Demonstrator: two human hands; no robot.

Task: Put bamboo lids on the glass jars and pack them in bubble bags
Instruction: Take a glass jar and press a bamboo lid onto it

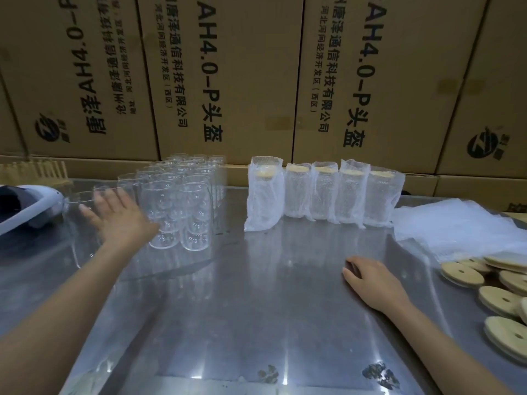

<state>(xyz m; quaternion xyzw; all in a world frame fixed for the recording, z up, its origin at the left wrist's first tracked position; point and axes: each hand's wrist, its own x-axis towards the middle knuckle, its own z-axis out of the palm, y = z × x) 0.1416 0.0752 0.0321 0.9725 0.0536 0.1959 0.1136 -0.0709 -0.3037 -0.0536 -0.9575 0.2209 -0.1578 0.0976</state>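
the left hand [119, 218] is stretched out over the shiny metal surface [256, 309] with its fingers straight and spread, holding nothing; its fingertips lie against a blurred glass jar [82, 220] at the near left edge of the group, though whether they truly touch it cannot be told through the blur. just beyond and to the right of that hand stand the other empty glass jars [182, 201] in tight rows, all upright and without lids. the right hand [370, 277] rests palm down on the surface, fingers relaxed and slightly bent, gripping nothing. beyond it, well apart, five packed jars [322, 192] stand side by side, each in a bubble bag with a bamboo lid showing at the top. to the right of the right hand lie loose bamboo lids [496, 297], and behind those a flat stack of empty bubble bags [462, 229]. cardboard boxes [228, 75] wall off the back.
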